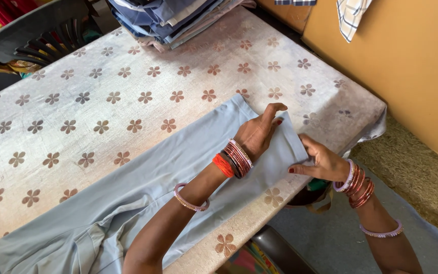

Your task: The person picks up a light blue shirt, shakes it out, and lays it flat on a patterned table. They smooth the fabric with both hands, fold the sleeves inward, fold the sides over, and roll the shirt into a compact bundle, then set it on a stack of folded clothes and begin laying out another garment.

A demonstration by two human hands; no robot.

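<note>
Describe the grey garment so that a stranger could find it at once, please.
Start at the table with the flower-print cover. The grey garment lies flat and long across its near edge, with both hands on its right end. Unlike the folded clothes stacked at the far edge, it is spread out, plain and pale.
</note>
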